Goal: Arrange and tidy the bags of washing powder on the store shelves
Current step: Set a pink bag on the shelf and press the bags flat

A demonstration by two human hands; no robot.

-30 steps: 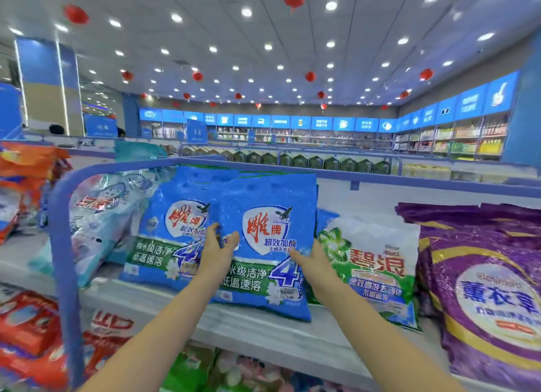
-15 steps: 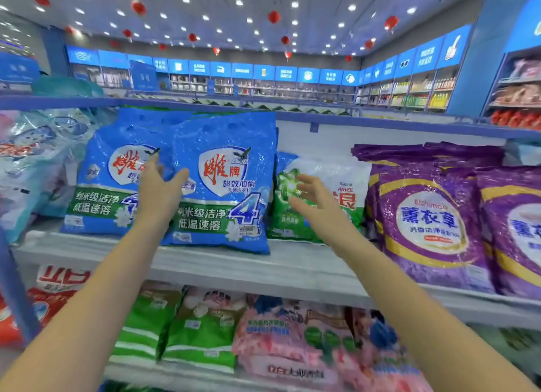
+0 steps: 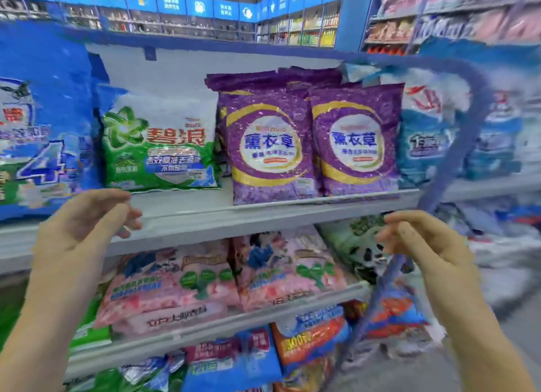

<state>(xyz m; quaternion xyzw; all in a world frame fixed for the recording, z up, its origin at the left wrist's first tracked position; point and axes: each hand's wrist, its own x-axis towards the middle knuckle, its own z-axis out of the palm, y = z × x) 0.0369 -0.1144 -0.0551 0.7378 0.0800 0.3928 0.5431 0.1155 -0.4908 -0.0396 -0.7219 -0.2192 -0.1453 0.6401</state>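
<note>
On the upper shelf (image 3: pixel 263 216) a green-and-white washing powder bag (image 3: pixel 159 144) leans at the left of centre. Two purple bags (image 3: pixel 269 146) (image 3: pixel 357 140) stand side by side to its right, with more purple bags behind. A blue bag (image 3: pixel 41 122) fills the far left. My left hand (image 3: pixel 79 227) hovers below the green bag, fingers loosely curled, holding nothing. My right hand (image 3: pixel 424 239) hangs in front of the shelf edge below the right purple bag, fingers apart and empty. Neither hand touches a bag.
Pink bags (image 3: pixel 181 283) lie on the shelf below, with orange and blue bags (image 3: pixel 310 336) lower still. Light blue bags (image 3: pixel 424 137) stand at the right past a blue curved shelf frame (image 3: pixel 474 122). Store wall shelving runs along the back.
My view has swung right, from the blue bags to the green and purple ones. Both hands have come off the bags and dropped below the upper shelf edge.
</note>
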